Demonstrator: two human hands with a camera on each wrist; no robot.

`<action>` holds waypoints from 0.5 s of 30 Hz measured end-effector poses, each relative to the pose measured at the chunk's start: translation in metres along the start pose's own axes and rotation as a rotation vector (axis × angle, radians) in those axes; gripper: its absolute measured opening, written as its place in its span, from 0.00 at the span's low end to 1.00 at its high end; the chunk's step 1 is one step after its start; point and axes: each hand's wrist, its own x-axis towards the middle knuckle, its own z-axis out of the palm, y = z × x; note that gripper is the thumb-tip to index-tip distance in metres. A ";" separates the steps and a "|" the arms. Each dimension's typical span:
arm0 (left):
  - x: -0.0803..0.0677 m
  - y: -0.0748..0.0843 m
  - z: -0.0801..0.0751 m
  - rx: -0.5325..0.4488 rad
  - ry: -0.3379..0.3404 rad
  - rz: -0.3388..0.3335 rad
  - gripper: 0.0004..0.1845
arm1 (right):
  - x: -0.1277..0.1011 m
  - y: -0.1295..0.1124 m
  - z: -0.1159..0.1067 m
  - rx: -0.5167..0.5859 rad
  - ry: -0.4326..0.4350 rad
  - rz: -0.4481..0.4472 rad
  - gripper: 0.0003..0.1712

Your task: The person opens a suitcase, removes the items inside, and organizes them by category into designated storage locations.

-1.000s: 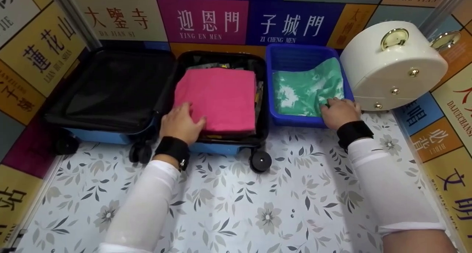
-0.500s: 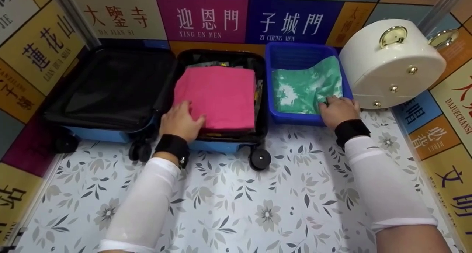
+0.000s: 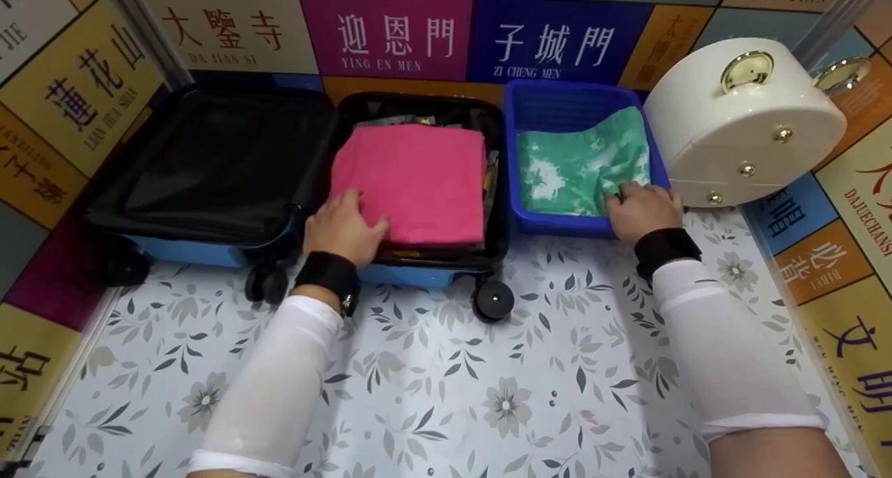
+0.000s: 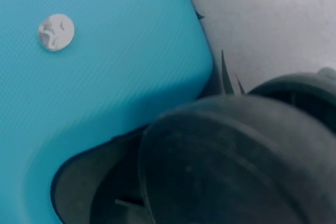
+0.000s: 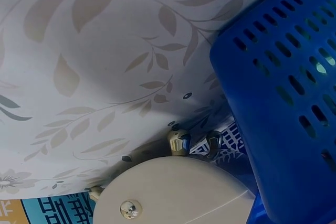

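1. Right hand (image 3: 642, 213) is pinching the near corner of the green cloth (image 3: 571, 168), fingers curling round it; it's lying in the blue bin (image 3: 557, 102).
2. Left hand (image 3: 341, 228) is resting flat, fingers relaxed, on the pink cloth (image 3: 418, 178) in the suitcase (image 3: 209, 157).
3. Looks like pink's packed, green's waiting to go over.

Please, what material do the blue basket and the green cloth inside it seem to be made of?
The blue basket looks like moulded plastic, slightly glossy, with rows of punched slots. The green cloth seems a soft woven or knitted fabric, matt, tie-dye patterned, with folds where the right hand touches it.
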 end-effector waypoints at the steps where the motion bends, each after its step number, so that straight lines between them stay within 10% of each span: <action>1: 0.000 0.000 0.000 0.000 0.000 -0.002 0.40 | 0.000 0.000 0.000 0.000 -0.003 0.001 0.38; 15: 0.001 -0.001 -0.003 -0.019 -0.042 -0.046 0.43 | -0.005 -0.010 0.000 0.119 0.153 -0.054 0.37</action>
